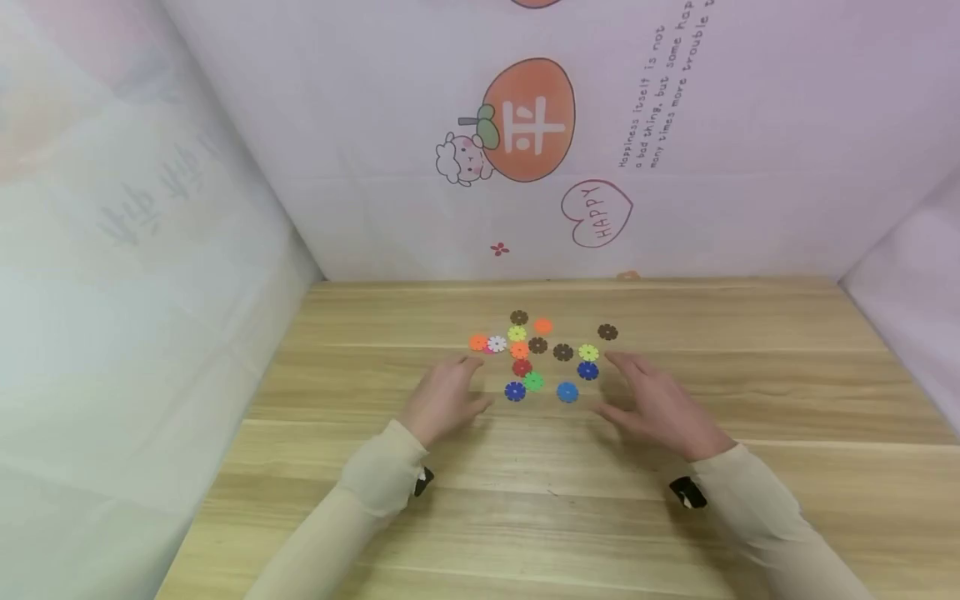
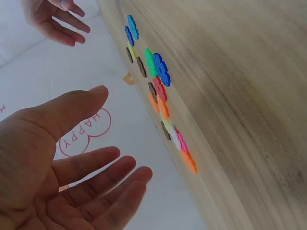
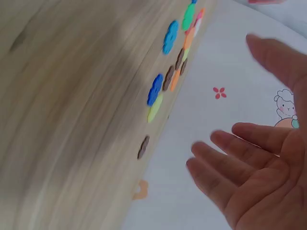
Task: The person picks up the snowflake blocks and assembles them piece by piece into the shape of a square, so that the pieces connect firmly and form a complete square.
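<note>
Small discs lie scattered between two open-spread hands

At the far left hangs a pale cloth. Next comes the left hand, reaching from a cream sleeve; its thumb and fingers stand wide apart, near the left edge of the scatter on the worktop.

Nearest to it lies an orange disc, then a pink disc, partly covered by a white disc. Just right of these runs a rough column, from back to front: a brown disc, a yellow disc, a second orange disc, a red disc and a dark blue disc. A green disc sits just beside the last two.

Further right are a second brown disc and, behind it, a third orange disc. Then comes a third brown disc, with a light blue disc in front. Beyond lie a second yellow disc and, just in front, a second dark blue disc. A fourth brown disc lies rightmost, towards the back.

The right hand is near these, its thumb and fingers also wide apart, a black device at its wrist.
</note>
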